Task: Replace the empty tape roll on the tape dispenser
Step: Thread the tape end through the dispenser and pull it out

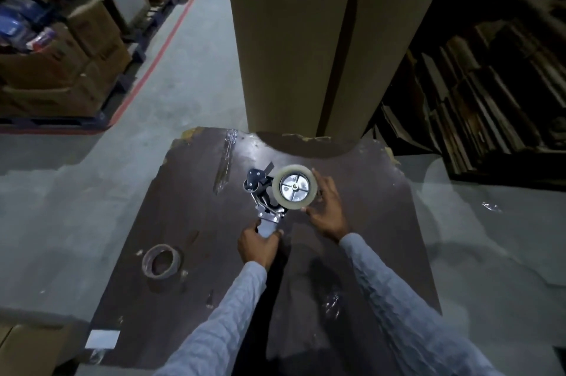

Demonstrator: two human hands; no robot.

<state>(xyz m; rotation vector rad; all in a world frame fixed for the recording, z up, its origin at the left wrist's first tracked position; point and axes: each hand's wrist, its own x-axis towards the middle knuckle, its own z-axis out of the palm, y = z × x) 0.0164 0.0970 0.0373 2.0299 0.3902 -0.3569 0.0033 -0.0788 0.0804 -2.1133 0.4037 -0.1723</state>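
A hand-held tape dispenser lies above the dark brown table, with its metal frame and black front roller pointing away from me. A full roll of clear tape sits on its silver hub. My left hand is shut on the dispenser's handle. My right hand cups the right and lower rim of the tape roll, fingers curled on it. An empty brown cardboard core lies on the table to the left, apart from both hands.
Two tall brown paper rolls stand at the table's far edge. Stacked cardboard boxes on pallets line the left behind a red floor line. Dark shelving with flat cardboard fills the right. A white label and tape scraps lie on the table.
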